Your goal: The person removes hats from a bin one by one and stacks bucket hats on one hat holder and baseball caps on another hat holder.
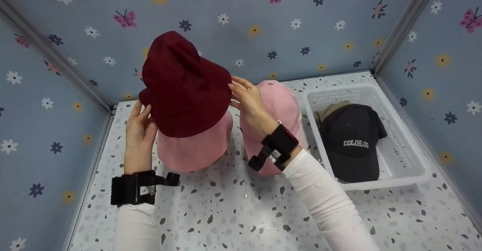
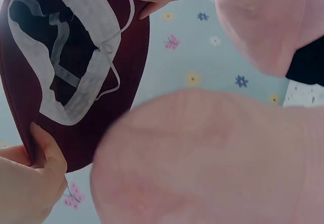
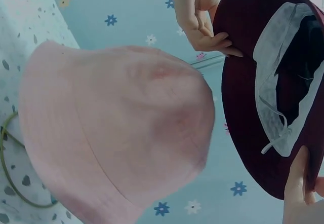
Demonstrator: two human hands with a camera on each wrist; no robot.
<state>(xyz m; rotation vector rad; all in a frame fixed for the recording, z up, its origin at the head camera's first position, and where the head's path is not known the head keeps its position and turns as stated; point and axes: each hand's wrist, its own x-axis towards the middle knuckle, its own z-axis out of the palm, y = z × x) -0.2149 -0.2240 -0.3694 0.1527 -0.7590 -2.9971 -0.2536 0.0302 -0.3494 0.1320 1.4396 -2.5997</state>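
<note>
While both our hands hold its brim, the maroon bucket hat hangs just above the pink bucket hat, with a gap between the two. Its crown points up, leaning toward the wall behind the pink bucket hat; its mouth, lined in white with a drawstring, faces downward. We see its long axis run from brim to crown tip, while the brim spreads sideways between our hands. Our left hand, up and left of the pink bucket hat, pinches one edge between thumb and fingers; our right hand, up and right of it, pinches the opposite edge likewise. To the pink bucket hat's right stands a second pink hat, and farther right a white basket holds a black cap, visor toward us.
</note>
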